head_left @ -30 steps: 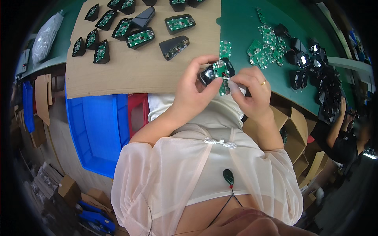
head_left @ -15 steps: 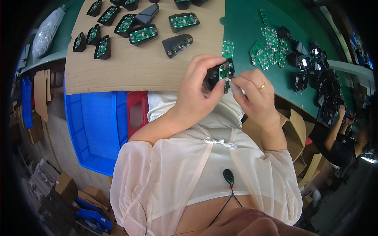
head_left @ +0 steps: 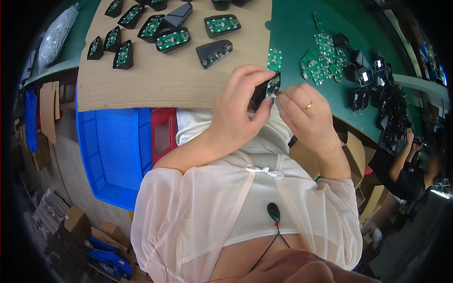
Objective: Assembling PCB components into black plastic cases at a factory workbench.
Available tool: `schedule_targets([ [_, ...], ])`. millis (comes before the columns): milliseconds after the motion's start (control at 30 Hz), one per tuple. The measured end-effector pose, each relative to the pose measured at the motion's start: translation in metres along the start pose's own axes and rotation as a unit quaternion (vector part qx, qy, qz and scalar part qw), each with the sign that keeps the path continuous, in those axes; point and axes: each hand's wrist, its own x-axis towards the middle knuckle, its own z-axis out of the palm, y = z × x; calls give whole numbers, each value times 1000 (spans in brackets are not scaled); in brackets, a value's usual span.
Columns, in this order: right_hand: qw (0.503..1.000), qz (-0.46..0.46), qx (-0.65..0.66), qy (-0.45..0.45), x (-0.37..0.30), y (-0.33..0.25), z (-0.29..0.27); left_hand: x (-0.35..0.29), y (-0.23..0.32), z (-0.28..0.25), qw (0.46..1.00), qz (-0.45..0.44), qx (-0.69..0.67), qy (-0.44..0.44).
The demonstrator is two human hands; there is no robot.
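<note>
- One left hand (head_left: 236, 106), at the near right corner of the cardboard sheet (head_left: 155, 92), is clamped around a black case (head_left: 256, 98).
- Right hand (head_left: 306, 111), just right of that corner, has its fingertips together at the case's open end; I cannot tell what they pinch.
- Blue bin (head_left: 120, 146): below the sheet's near edge.
- Several board-filled cases (head_left: 173, 39): on the sheet's far half.
- Loose green boards (head_left: 325, 54): right of the sheet.
- Heaped black parts (head_left: 395, 101): farther right of the sheet, past those boards.
</note>
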Motion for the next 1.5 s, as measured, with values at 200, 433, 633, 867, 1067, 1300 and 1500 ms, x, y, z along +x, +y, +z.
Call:
schedule_targets([
  [200,1000,-6,-2,-22,4,-2,-3,0,-1,1,999,20,24,-5],
  [433,945,232,229,38,-12,5,11,-4,-15,5,998,-13,-57,27],
  [633,672,417,611,31,-25,-17,32,-4,-13,5,999,-1,-45,14],
  [867,641,446,617,98,-9,-23,34,-6,-15,11,998,49,-10,29],
  [1067,634,455,619,91,2,-12,41,-6,-27,6,998,44,-38,24],
  [1300,637,395,652,112,-16,-10,36,-15,-24,-7,983,-96,-151,-36],
  [1500,669,329,655,123,-26,-17,39,-11,-32,-17,956,-192,-207,-80],
])
